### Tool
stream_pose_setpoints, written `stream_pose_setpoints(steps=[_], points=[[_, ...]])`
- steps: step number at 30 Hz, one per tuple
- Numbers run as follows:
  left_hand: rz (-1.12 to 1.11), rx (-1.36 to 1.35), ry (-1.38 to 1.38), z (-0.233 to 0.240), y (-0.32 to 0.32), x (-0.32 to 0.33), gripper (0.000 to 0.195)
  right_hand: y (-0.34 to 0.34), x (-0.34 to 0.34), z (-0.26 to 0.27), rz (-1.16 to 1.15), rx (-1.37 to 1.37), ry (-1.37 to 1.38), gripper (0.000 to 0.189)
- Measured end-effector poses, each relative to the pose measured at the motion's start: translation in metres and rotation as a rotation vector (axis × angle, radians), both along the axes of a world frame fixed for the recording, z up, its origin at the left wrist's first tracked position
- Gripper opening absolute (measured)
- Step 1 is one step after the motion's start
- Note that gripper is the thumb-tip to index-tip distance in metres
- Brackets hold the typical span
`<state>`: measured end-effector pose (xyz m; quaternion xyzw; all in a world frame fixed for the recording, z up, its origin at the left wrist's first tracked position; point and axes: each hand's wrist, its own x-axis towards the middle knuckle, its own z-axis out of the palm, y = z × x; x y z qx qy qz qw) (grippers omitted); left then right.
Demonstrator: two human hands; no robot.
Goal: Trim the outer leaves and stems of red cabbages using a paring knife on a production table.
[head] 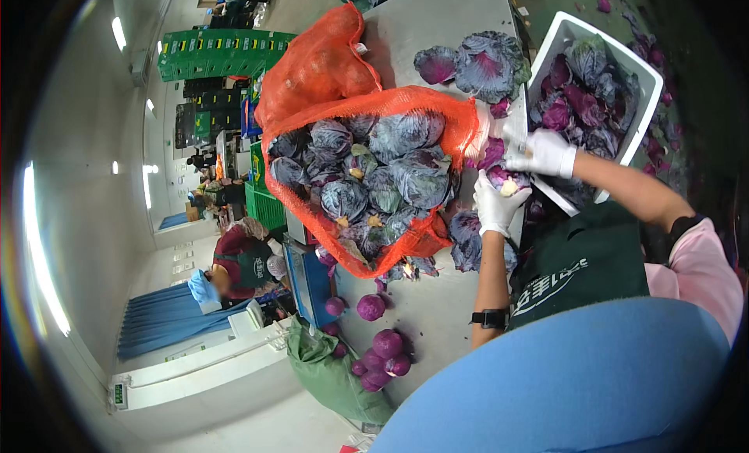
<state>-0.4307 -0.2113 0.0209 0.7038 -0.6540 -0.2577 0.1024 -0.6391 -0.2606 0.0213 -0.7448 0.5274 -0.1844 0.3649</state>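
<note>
A partly peeled red cabbage (508,181) with a pale cut stem rests in my white-gloved left hand (498,204), at the metal table's near edge. Just above it in the picture is my right hand (544,153), also gloved, its fingers beside the cabbage; a small brownish thing shows at the fingers, too blurred to name. Loose purple leaves (491,153) lie beyond the hands. An open orange mesh sack (374,102) full of unpeeled red cabbages (345,198) lies on the table. Large outer leaves (488,64) are on both sides of my hands.
A white foam box (646,81) of cabbage leaves stands beside the metal table (433,318). Peeled cabbages (387,343) sit near a green sack (333,371). A second orange mesh sack (319,67) is behind. A co-worker (240,266) stands across the table. Leaves litter the floor.
</note>
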Motion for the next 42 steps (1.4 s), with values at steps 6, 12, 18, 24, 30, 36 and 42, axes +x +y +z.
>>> stream_pose_setpoints(steps=[6,12,18,24,30,36,42], points=[[-0.12,-0.029,0.172,-0.005,0.028,0.025,0.131,0.021,0.02,-0.049,-0.123,-0.181,-0.106,0.029],[0.655,0.258,0.984,-0.014,0.062,0.021,0.107,0.032,0.021,-0.016,-0.027,-0.158,-0.196,0.024],[0.388,0.026,0.915,-0.044,0.066,0.029,0.092,-0.017,-0.064,-0.084,-0.683,-0.048,-0.023,0.056],[0.062,-0.171,0.28,-0.026,0.055,0.003,0.12,0.032,0.015,-0.043,0.088,-0.147,-0.334,0.042],[-0.025,-0.197,0.198,-0.008,0.057,-0.007,0.123,0.014,0.01,-0.017,0.298,0.056,-0.054,0.037],[-0.096,-0.151,0.085,-0.004,0.057,-0.01,0.124,0.02,0.024,0.009,0.305,0.005,0.179,0.017],[-0.216,-0.191,0.072,-0.001,0.059,-0.003,0.122,0.01,-0.001,0.0,0.087,0.508,-0.162,0.02]])
